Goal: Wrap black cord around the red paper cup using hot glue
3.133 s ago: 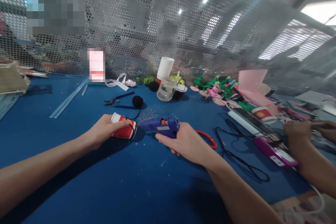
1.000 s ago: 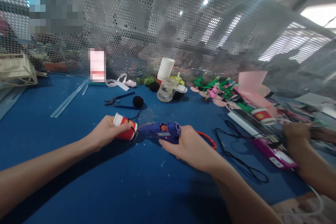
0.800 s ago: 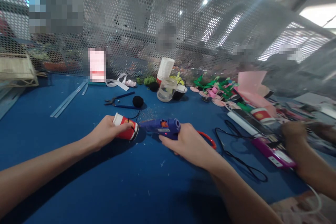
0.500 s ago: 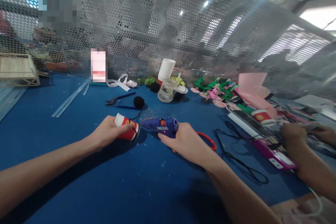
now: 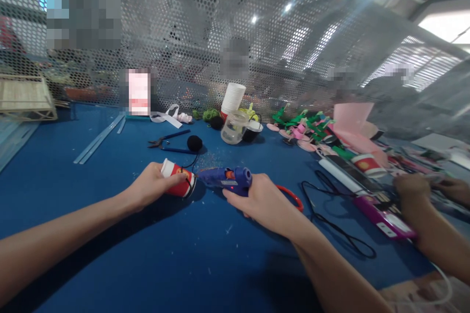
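My left hand [image 5: 154,184] is closed around a red and white paper cup [image 5: 179,187], which lies tilted on its side with its dark-edged end facing right. Black yarn [image 5: 192,160] runs from that end up to a small black ball of yarn [image 5: 194,143]. In my right hand [image 5: 262,200] is a blue hot glue gun [image 5: 225,178] with a small red light on. Its nozzle points left, close to the dark end of the cup; whether it touches cannot be made out. Pliers with blue handles [image 5: 169,139] lie open beyond the cup.
A clear plastic jar [image 5: 235,128] and stacked white cups [image 5: 234,97] stand at the back. Green and pink craft pieces [image 5: 303,127] fill the back right. A purple power strip [image 5: 384,217] and black cord [image 5: 340,230] lie right, beside another person's hands [image 5: 413,188].
The glue gun and my right hand have shifted very slightly right and down. My left hand and the cup stay nearly where they were.
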A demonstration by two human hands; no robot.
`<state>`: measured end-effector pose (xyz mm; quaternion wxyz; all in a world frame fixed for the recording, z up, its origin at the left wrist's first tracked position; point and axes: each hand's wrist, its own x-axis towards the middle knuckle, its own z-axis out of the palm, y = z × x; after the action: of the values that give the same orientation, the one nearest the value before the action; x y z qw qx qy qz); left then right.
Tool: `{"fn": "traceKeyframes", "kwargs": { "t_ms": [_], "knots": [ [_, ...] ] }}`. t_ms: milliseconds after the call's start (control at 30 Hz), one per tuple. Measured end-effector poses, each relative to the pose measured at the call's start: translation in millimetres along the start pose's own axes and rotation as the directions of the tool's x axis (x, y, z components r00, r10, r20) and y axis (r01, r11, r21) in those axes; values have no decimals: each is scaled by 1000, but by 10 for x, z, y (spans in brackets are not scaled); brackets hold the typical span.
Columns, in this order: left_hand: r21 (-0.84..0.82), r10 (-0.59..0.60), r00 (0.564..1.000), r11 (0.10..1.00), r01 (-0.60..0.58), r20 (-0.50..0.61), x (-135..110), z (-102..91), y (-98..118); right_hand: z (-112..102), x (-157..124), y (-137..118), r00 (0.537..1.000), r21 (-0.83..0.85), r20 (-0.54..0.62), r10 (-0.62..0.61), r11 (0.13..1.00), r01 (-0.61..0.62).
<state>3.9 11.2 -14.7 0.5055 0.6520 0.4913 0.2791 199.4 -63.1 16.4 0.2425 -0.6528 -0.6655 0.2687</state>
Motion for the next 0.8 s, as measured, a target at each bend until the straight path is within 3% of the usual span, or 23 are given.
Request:
{"fn": "traceKeyframes", "kwargs": {
  "t_ms": [800],
  "knots": [
    [-54,22,999,998,-24,-23,1,-14,-48,-44,-93,-81,994,7,97,52,999,-53]
  ]
}}
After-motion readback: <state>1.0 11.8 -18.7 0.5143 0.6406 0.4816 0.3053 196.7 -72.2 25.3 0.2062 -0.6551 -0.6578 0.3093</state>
